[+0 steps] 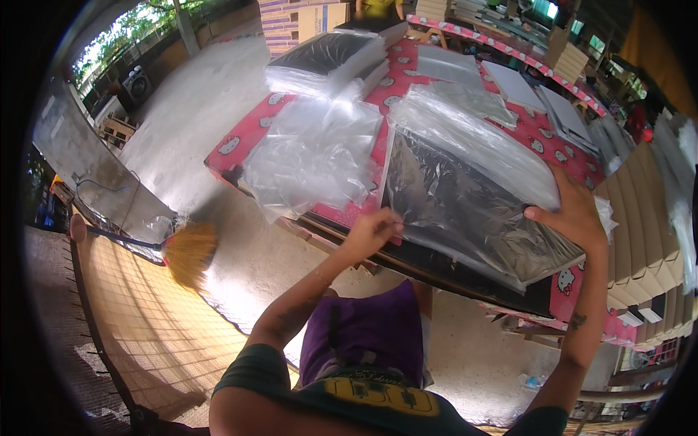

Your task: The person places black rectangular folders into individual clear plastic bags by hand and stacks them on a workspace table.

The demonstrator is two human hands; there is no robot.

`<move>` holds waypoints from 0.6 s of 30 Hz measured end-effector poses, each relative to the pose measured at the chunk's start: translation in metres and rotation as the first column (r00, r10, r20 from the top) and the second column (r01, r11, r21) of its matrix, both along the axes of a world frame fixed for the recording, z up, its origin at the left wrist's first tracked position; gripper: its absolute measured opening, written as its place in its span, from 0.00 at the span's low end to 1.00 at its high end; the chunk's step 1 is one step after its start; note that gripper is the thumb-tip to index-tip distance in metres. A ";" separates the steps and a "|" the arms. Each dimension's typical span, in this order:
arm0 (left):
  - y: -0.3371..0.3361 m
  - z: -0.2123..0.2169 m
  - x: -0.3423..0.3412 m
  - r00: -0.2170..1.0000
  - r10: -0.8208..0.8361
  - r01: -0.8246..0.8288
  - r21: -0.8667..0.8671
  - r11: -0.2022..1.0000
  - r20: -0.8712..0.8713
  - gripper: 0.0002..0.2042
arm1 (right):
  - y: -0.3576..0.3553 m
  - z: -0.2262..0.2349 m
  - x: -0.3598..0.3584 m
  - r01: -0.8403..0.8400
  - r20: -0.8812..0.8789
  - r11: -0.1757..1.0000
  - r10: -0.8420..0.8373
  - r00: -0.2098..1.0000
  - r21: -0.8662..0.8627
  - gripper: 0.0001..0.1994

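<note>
A flat black panel in a clear plastic bag [465,196] lies slantwise on the table in front of me, its film creased and shiny. At its near left corner, my left hand [374,234] has its fingers curled in a pinch at the edge of the plastic. My right hand [574,214] grips the panel's right end, thumb on top and the other fingers over the far edge, partly hidden. A loose pile of clear plastic bags [313,152] lies left of the panel and hangs a little over the table edge.
A stack of bagged black panels [327,62] stands at the far left of the pink patterned table [552,149]. White boards [512,83] lie at the far right. Brown cardboard pieces [640,211] stand stacked beside my right arm. A broom [190,254] is on the floor at left.
</note>
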State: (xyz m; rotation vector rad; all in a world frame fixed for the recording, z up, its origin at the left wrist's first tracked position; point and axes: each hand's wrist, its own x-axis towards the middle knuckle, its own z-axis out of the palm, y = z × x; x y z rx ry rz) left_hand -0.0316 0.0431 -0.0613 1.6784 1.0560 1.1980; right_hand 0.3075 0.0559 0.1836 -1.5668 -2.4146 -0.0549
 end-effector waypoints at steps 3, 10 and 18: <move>0.008 0.006 -0.034 0.977 -0.046 0.080 -0.157 0.984 0.209 0.04 | 0.000 -0.003 0.007 0.007 0.004 1.000 -0.007 1.000 0.008 0.46; 0.013 0.010 -0.046 0.972 -0.013 0.006 -0.031 0.999 -0.233 0.06 | 0.000 0.000 0.002 0.043 0.017 0.999 -0.043 0.999 -0.028 0.47; 0.015 0.168 0.009 0.864 0.492 -0.446 0.611 0.653 0.106 0.13 | -0.002 0.006 0.004 0.025 0.009 0.998 -0.025 1.000 -0.050 0.46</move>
